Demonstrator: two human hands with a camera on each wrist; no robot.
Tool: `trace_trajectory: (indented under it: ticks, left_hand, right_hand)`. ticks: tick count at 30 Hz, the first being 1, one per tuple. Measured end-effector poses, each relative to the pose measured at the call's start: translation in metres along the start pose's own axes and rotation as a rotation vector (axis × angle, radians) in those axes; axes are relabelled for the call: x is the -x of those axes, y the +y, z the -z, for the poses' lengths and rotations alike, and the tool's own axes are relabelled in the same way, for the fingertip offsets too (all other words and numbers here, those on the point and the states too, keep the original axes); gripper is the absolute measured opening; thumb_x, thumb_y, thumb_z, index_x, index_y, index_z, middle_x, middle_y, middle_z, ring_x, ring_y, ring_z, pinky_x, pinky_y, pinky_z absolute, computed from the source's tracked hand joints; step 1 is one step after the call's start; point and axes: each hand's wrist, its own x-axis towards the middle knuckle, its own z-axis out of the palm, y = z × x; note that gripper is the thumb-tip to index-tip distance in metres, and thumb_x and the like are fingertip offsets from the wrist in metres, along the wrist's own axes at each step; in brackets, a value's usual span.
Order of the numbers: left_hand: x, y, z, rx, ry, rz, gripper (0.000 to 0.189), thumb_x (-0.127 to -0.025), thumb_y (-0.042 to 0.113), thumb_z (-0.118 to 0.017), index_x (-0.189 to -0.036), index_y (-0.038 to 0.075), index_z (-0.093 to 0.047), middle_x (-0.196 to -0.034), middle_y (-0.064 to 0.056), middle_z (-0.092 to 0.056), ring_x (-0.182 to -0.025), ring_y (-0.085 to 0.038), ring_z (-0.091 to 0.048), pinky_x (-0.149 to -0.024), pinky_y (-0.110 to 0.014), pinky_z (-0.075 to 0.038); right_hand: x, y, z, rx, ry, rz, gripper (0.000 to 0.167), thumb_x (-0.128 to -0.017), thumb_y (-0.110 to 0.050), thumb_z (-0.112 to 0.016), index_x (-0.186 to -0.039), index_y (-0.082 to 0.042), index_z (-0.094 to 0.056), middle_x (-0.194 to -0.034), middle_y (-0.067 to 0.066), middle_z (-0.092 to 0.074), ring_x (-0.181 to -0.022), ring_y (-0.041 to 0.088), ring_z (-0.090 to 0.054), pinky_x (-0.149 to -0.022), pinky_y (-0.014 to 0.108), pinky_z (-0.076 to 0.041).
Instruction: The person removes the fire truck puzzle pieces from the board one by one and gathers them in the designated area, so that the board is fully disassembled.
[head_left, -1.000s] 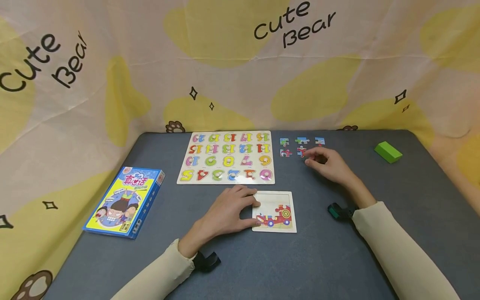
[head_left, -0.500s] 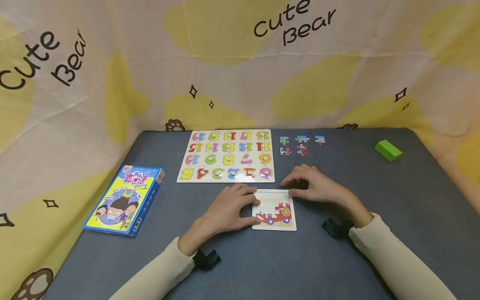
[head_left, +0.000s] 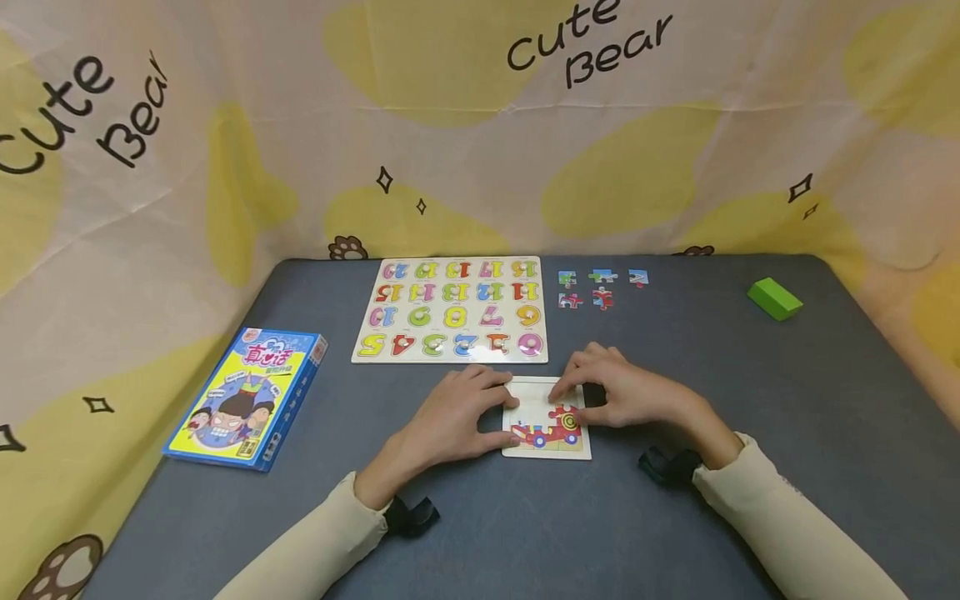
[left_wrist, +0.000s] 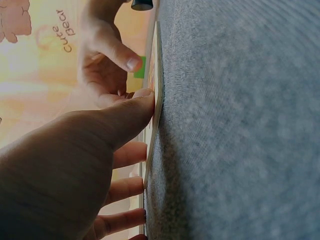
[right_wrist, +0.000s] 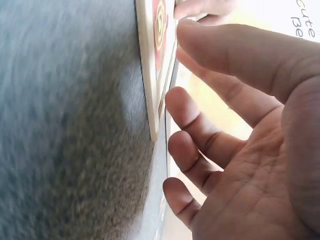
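A small square wooden puzzle board point(head_left: 551, 450) lies on the dark table, with a red vehicle picture point(head_left: 551, 432) filling its lower part and bare wood above. My left hand point(head_left: 453, 423) rests at its left side, thumb and fingertips spread along the edge. Over the board's right side is my right hand point(head_left: 626, 390), index fingertip on the upper part and thumb point(right_wrist: 200, 40) apart from it near the round yellow spiral. No piece shows between them, and the other fingers are loosely bent.
Several loose jigsaw pieces point(head_left: 602, 298) lie behind the board, right of a wooden number board point(head_left: 450, 360). A green block point(head_left: 776, 298) sits at the back right. To the left lies a blue and yellow card box point(head_left: 243, 400). A printed cloth point(head_left: 465, 150) hangs behind the table.
My right hand has come from the loose pieces towards me and left, onto the puzzle board, with thumb and index finger spreading. My left hand has stayed at the board's edge.
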Motion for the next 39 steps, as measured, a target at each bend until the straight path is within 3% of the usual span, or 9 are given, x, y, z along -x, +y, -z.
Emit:
trace_trajectory:
  ticks: [20,39]
  left_hand:
    - [0.0007,0.0004,0.0011,0.008,0.002,0.000,0.043,-0.086,0.053,-0.076,-0.117,0.024,-0.074,-0.144,-0.003,-0.062,-0.129,-0.022,-0.055,-0.106,-0.049,-0.045]
    - [-0.0001,0.0002,-0.0010,0.009,-0.001,0.002,0.043,-0.086,0.053,-0.077,-0.118,0.024,-0.074,-0.143,-0.003,-0.062,-0.129,-0.023,-0.055,-0.106,-0.050,-0.045]
  right_hand:
    - [0.0006,-0.0039,0.0001,0.007,-0.039,-0.014,0.035,-0.082,-0.017,-0.084,-0.114,-0.027,-0.077,-0.109,-0.010,-0.064,-0.099,0.013,-0.042,-0.083,0.039,-0.027]
    - [0.0004,-0.0058,-0.0041,0.025,-0.044,-0.049,0.036,-0.080,-0.025,-0.087,-0.113,-0.027,-0.074,-0.104,-0.009,-0.064,-0.101,0.015,-0.044,-0.084,0.040,-0.028]
